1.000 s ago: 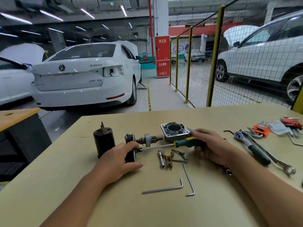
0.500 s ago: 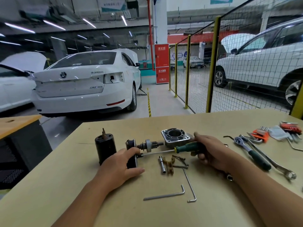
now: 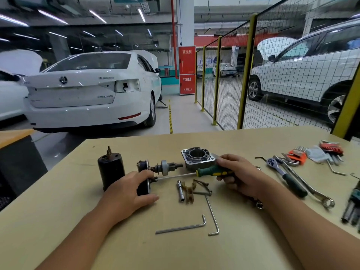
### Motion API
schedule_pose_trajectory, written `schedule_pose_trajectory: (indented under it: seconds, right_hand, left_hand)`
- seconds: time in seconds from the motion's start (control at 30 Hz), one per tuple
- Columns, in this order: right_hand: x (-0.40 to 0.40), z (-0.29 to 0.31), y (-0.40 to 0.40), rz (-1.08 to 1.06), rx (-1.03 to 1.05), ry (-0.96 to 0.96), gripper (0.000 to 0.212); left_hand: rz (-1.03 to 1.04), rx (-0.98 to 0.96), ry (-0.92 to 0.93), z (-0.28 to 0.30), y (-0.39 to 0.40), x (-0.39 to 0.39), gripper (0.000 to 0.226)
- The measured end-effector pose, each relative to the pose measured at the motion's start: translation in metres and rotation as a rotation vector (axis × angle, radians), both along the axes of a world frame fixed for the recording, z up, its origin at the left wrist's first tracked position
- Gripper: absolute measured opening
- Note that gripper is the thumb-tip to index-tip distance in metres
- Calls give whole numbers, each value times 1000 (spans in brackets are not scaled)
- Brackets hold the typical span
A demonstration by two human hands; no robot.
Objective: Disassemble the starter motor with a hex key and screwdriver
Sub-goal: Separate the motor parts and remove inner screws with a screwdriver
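I had my left hand [image 3: 128,193] curled round the black end assembly [image 3: 143,185] at table centre, my right hand [image 3: 236,175] gripping the green screwdriver [image 3: 212,171], tip at 1 screw there. Next I judged: turn steadily, holding the part still.

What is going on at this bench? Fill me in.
A person is taking a starter motor apart on the workbench. The left hand grips a black round motor part and holds it steady, while the right hand holds a green-handled screwdriver with its tip at that part. A black cylinder, a grey metal housing and two hex keys lie loose nearby.
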State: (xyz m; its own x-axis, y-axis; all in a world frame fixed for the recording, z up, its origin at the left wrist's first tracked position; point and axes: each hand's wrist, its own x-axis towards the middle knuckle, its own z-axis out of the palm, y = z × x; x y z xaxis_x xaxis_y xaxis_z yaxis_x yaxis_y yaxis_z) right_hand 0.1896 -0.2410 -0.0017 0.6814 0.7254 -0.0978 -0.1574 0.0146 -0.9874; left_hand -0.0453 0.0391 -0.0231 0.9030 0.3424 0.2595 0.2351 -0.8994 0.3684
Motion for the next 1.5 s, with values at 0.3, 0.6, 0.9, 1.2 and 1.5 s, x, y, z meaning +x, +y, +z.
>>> schedule_pose_trajectory:
  seconds: [0.3, 0.6, 0.9, 1.2, 1.5]
  right_hand:
    - [-9, 5, 6, -104, -25, 53, 45]
    - [-9, 4, 2, -13, 71, 65, 36]
    - [-6, 1, -3, 31, 173, 95, 40]
    - [-4, 1, -5, 12, 112, 60, 44]
    - [-2, 1, 6, -108, -46, 20, 47]
  left_hand:
    - [9, -4, -23, 0, -2, 1, 61]
    - [0, -12, -27, 0, -1, 2, 66]
    - [-12, -8, -22, -1, 1, 2, 65]
    - [-14, -17, -12, 1, 0, 2, 66]
    - [-26, -19, -22, 2, -2, 0, 64]
